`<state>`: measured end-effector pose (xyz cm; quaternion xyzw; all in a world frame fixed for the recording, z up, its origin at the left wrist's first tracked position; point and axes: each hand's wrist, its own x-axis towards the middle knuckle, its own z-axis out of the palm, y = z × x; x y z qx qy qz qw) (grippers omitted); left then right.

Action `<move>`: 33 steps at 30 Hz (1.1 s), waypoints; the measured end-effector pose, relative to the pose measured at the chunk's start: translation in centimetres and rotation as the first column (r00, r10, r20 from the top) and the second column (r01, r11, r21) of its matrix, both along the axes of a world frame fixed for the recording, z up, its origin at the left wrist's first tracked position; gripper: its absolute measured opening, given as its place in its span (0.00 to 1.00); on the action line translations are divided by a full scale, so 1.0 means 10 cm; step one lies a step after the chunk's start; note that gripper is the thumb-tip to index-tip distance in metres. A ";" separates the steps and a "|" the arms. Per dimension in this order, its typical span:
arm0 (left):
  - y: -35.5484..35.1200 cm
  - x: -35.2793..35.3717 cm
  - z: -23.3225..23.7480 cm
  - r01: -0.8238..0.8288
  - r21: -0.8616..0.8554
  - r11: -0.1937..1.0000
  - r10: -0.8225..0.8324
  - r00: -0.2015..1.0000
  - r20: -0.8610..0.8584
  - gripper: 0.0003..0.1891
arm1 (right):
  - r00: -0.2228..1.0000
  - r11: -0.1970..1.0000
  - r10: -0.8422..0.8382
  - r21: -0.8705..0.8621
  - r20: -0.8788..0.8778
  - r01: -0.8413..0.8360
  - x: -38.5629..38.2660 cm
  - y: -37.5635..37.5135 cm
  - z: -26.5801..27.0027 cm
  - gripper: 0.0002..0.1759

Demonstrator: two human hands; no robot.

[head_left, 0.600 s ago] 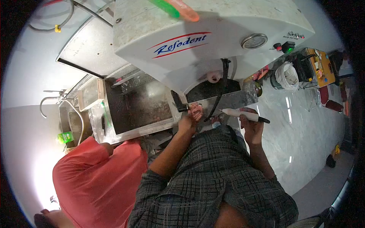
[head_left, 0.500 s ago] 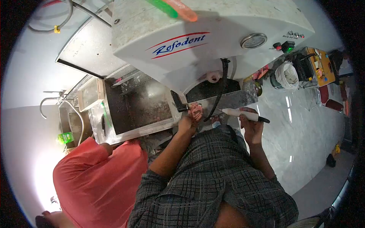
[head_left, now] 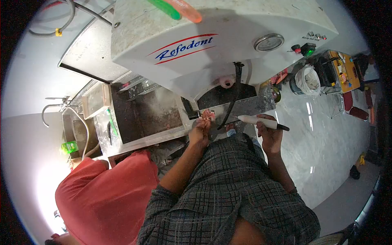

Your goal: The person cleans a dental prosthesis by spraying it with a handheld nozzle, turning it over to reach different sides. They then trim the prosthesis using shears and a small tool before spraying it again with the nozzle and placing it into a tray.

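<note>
My left hand [head_left: 199, 131] is closed around a small pink and whitish piece [head_left: 208, 114] that looks like a denture or dental cast; its exact kind is too small to tell. It is held by the front edge of the white machine, beside a black fitting [head_left: 190, 111]. In my right hand [head_left: 270, 138] is a thick white pen-shaped handpiece [head_left: 259, 121] with a black rear end. Its thin metal tip points left toward the pink piece, with a gap between them. A black hose [head_left: 234, 96] hangs down between my two hands.
A white machine [head_left: 228, 41] with a pressure gauge [head_left: 268, 42] fills the front. To the left are a dusty metal basin [head_left: 151, 114] and a sink tap [head_left: 57, 102]. A person in a red shirt [head_left: 106, 196] stands close on my left. A bucket [head_left: 307, 81] stands at right.
My left hand has shifted slightly left and turned, still holding the pink piece. My right hand keeps the handpiece nearly in place. The person in red has moved an arm.
</note>
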<state>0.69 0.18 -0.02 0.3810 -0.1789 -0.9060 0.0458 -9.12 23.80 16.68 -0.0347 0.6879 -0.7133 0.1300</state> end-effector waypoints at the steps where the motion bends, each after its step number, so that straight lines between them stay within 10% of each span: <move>1: 0.02 0.02 -0.06 -0.002 -0.080 0.997 -0.003 0.998 -0.064 0.17 | 1.000 1.000 0.019 0.003 0.002 -0.019 -0.01 0.02 0.01 0.14; 8: 0.16 0.26 -0.73 0.034 -0.484 0.874 -0.106 0.987 -0.123 0.20 | 0.999 0.998 0.046 -0.042 -0.005 -0.047 -0.07 0.05 0.00 0.14; 12: 0.27 0.27 -0.25 -0.079 -0.598 0.798 -0.073 0.971 -0.226 0.20 | 0.994 0.994 0.109 0.030 -0.034 -0.108 -0.14 0.13 -0.01 0.13; 15: 0.36 0.09 0.50 -0.131 -0.342 0.931 0.213 0.954 0.213 0.09 | 0.993 0.993 0.120 0.025 -0.022 -0.120 -0.18 0.15 0.00 0.13; 18: 0.43 -0.01 0.84 0.041 -0.652 0.757 0.209 0.930 0.301 0.14 | 0.991 0.991 0.137 0.000 0.006 -0.137 -0.23 0.18 -0.01 0.13; 20: 0.40 -0.08 0.93 0.268 -0.962 -0.047 -0.093 0.958 0.271 0.15 | 0.990 0.990 0.137 0.022 0.034 -0.138 -0.24 0.18 0.01 0.14; 21: 0.38 -0.11 0.87 0.271 -0.962 -0.046 -0.087 0.958 0.274 0.15 | 0.989 0.989 0.144 0.022 0.037 -0.144 -0.24 0.20 0.02 0.14; 23: 0.29 -0.20 0.66 0.347 -0.767 -0.540 -0.060 0.893 0.446 0.13 | 0.975 0.974 0.211 0.074 0.068 -0.215 -0.26 0.25 0.03 0.14; 33: 0.20 -0.32 0.31 0.333 -0.481 -0.811 0.040 0.852 0.522 0.17 | 0.988 0.988 0.153 0.039 -0.025 -0.152 -0.20 0.30 0.02 0.13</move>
